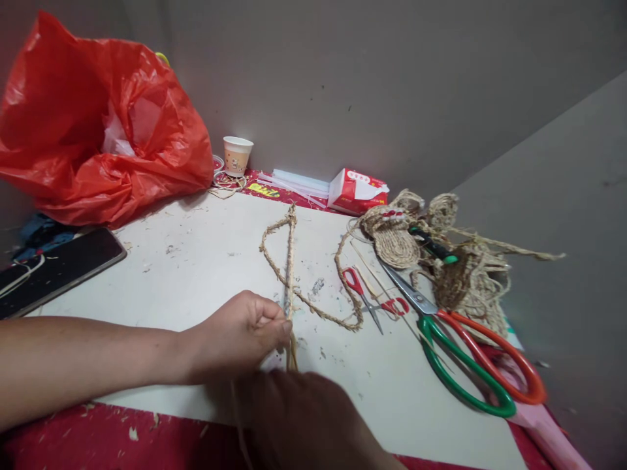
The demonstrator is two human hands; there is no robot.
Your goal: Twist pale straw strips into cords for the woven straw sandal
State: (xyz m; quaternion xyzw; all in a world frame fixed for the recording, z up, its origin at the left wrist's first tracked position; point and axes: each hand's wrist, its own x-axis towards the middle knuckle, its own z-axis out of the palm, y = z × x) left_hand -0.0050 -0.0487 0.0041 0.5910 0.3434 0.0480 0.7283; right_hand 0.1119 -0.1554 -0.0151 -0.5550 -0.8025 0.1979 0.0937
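My left hand (255, 329) is closed, with thumb and fingers pinching a straw-coloured twisted cord (290, 261) on the white board. The cord runs straight away from the hand, and its rough length (326, 316) loops around to the right. Loose strands (292, 356) come out below the pinch, towards my right hand (298, 418). That hand is low in the view, dark and smeared by motion, and its fingers are hidden. A thin pale strand (238, 418) hangs beside it.
Large scissors (431, 313) with green and orange handles and small red-handled scissors (362, 297) lie right, near coiled braids (396, 241). A red bag (161, 143), phone (73, 264), paper cup (237, 156) and tissue pack (355, 191) stand or lie around the board (196, 248).
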